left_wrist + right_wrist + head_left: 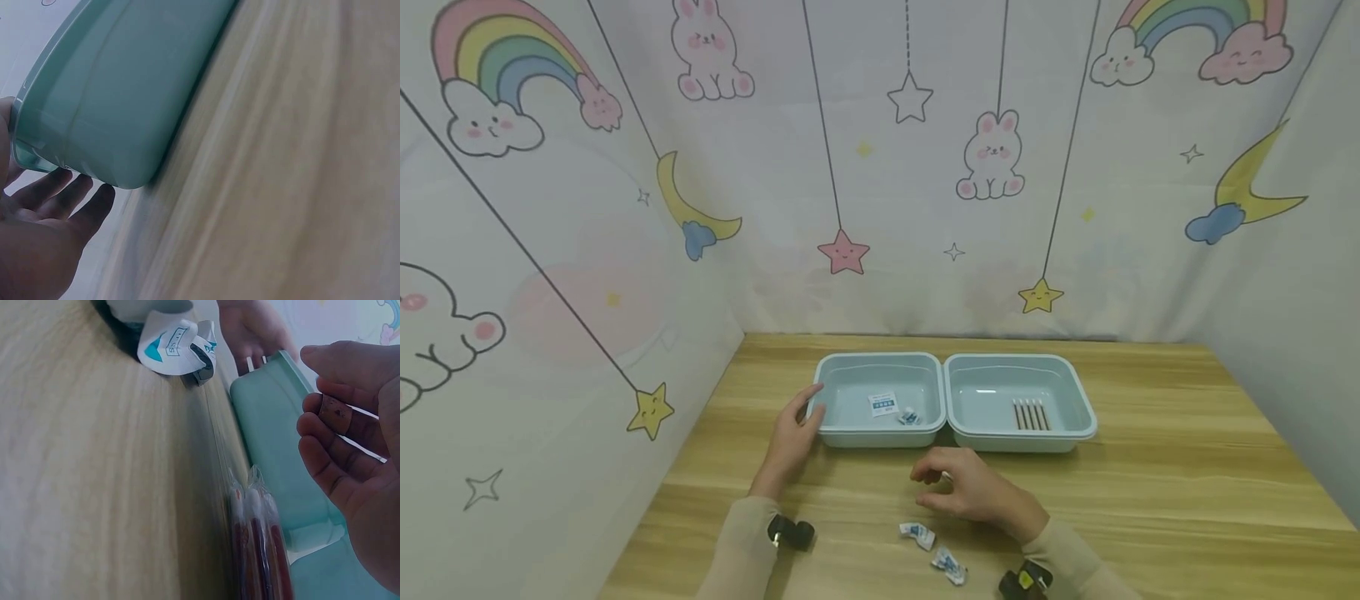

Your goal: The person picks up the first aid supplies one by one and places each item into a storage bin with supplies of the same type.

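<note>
My left hand [792, 433] grips the left end of the left light blue bin [850, 361], thumb at the rim and fingertips against the outer wall. That bin contains a flat white printed packet [883, 405] and a crumpled one [909, 416]. Over the table, my right hand [970, 487] is loosely curled, with nothing seen held; a brown band [336, 414] is round one finger. Two crumpled white packets [917, 535] [951, 566] lie near it. In the right wrist view, clear-wrapped swabs [259, 544] with dark red shafts lie below the hand, before a bin; the head view hides them.
The right light blue bin [1018, 361] stands against the left one and contains several white-tipped brown swabs [1032, 415]. A patterned curtain [910, 183] rises behind the wooden table [1187, 467] and along its sides.
</note>
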Demonstrator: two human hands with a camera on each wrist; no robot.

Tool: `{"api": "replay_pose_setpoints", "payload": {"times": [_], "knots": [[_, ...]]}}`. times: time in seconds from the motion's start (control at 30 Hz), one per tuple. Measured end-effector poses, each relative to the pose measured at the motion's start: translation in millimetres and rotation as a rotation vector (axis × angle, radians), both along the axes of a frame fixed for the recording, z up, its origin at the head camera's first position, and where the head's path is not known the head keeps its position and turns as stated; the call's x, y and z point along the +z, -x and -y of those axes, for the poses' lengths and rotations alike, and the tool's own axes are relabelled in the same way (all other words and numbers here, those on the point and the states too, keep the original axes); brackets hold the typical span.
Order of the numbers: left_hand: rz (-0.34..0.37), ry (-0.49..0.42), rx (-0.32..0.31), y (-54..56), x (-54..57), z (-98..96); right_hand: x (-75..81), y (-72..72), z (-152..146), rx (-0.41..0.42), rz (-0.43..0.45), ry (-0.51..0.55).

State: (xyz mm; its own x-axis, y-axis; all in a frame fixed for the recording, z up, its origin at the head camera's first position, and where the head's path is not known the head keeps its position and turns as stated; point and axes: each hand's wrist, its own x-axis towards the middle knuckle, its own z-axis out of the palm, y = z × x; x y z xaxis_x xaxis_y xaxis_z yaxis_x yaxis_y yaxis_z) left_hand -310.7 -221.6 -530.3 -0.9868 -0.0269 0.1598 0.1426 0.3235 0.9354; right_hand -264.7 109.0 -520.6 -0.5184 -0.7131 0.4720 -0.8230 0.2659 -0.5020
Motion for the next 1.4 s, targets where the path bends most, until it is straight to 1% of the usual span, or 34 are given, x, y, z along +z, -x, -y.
{"api": "replay_pose_setpoints", "payload": {"times": [0.5,0.73,0.83,0.97,1.07,1.3,1.4], "knots": [[-0.004,0.006,0.006,0.8,-1.3,-0.2,1.0,0.4,0.0,0.028,0.016,-0.005],[0.002,0.028,0.013,0.7,-1.6,0.1,1.1,1.0,-0.7,0.043,0.009,-0.002],[0.007,0.03,0.016,1.5,-2.1,0.8,2.3,0.6,-0.3,0.037,0.033,-0.016],[0.017,0.019,0.004,1.9,-2.4,1.8,3.6,-0.7,0.7,0.029,0.084,-0.035],[0.021,0.015,-0.001,2.4,-2.1,2.2,3.5,-1.0,1.3,0.031,0.097,-0.039],[0.017,0.026,0.006,2.6,-1.4,1.5,1.5,-0.8,2.2,0.041,0.07,-0.083],[0.019,0.027,0.011,1.6,-0.8,0.9,1.8,-1.3,2.2,0.045,0.067,-0.084]]}}
